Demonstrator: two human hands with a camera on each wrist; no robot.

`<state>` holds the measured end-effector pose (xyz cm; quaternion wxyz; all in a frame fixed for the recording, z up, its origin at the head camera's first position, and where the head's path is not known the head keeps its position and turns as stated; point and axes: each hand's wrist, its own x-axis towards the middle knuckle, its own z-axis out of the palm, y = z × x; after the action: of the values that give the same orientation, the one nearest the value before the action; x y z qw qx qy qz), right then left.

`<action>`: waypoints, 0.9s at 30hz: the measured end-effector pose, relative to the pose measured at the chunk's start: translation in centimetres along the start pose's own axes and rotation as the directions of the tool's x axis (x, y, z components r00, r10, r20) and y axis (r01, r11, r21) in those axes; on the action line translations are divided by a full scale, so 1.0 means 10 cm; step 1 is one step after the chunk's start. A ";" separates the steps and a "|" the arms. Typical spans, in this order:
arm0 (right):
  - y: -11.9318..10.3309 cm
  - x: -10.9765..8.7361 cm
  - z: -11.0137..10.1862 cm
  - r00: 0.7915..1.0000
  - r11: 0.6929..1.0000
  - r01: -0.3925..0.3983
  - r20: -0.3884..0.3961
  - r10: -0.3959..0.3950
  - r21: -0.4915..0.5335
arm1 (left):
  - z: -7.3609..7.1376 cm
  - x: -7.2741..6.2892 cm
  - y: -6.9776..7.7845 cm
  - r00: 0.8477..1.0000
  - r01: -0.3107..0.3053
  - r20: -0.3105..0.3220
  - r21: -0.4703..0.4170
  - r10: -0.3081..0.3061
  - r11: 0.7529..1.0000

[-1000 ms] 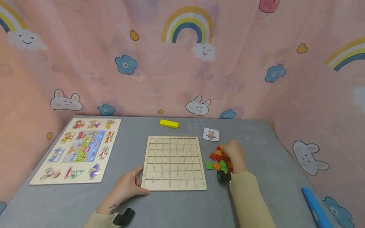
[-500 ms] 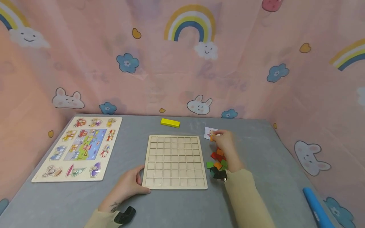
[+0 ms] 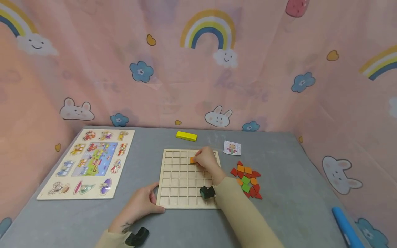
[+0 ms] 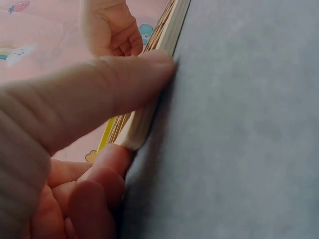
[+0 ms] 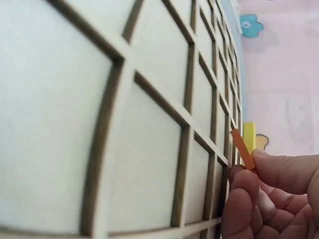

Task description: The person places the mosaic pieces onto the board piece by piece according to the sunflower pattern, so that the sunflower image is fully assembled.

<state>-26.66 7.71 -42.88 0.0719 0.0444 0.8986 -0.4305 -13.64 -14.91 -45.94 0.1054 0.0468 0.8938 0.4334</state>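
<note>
Grip of right hand (image 3: 206,159): pinching an orange tile (image 3: 192,160) between thumb and fingers, holding it tilted over the far rows of a wooden grid board (image 3: 176,183), with contact being hard to tell. Holding the board's near left corner with left hand (image 3: 144,199), pressing thumb against the near edge and curling fingers by the left edge. Looking outward, seeing red, orange and green pieces (image 3: 246,180) lying right of the board, a printed card (image 3: 232,148) beyond them, a yellow block (image 3: 186,136) lying past the board, and a picture board (image 3: 94,160) resting farther left on the desk (image 3: 180,229).
</note>
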 end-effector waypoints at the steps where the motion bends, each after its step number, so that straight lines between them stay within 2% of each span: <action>1: 0.00 0.01 0.02 1.000 1.000 -0.001 -0.003 0.001 -0.026 | 0.00 0.00 0.00 1.000 0.003 -0.001 0.000 -0.003 1.000; 7: -0.02 0.02 0.11 0.999 0.984 0.022 -0.020 -0.026 -0.175 | 0.00 -0.01 0.00 1.000 0.002 -0.011 0.008 -0.002 1.000; 12: -0.05 0.01 0.09 0.999 0.971 0.035 -0.011 -0.039 -0.237 | 0.01 0.00 0.00 1.000 -0.006 -0.012 0.010 0.006 1.000; 16: -0.04 0.00 -0.13 1.000 0.965 0.019 -0.017 -0.024 -0.261 | 0.02 0.01 -0.01 1.000 -0.018 -0.005 0.005 0.018 1.000; 19: 0.05 0.00 -0.42 0.997 0.951 -0.010 -0.072 -0.012 -0.308 | 0.02 0.02 -0.01 1.000 -0.025 -0.001 -0.008 0.025 1.000; 22: 0.23 0.02 -0.69 0.987 0.911 -0.070 -0.163 0.003 -0.405 | 0.02 0.02 -0.02 1.000 -0.024 -0.002 -0.013 0.024 1.000; 24: 0.37 0.03 -0.82 0.977 0.875 -0.142 -0.210 0.048 -0.462 | 0.01 0.02 -0.03 1.000 -0.019 -0.003 -0.017 0.019 1.000; 27: 0.57 0.05 -0.96 0.967 0.823 -0.237 -0.205 0.149 -0.517 | 0.01 0.02 -0.04 1.000 -0.017 -0.003 -0.012 0.017 1.000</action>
<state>-27.18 18.77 -41.44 0.0544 0.1468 0.9766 -0.1475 -13.80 -15.03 -46.31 0.1008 0.0530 0.8909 0.4397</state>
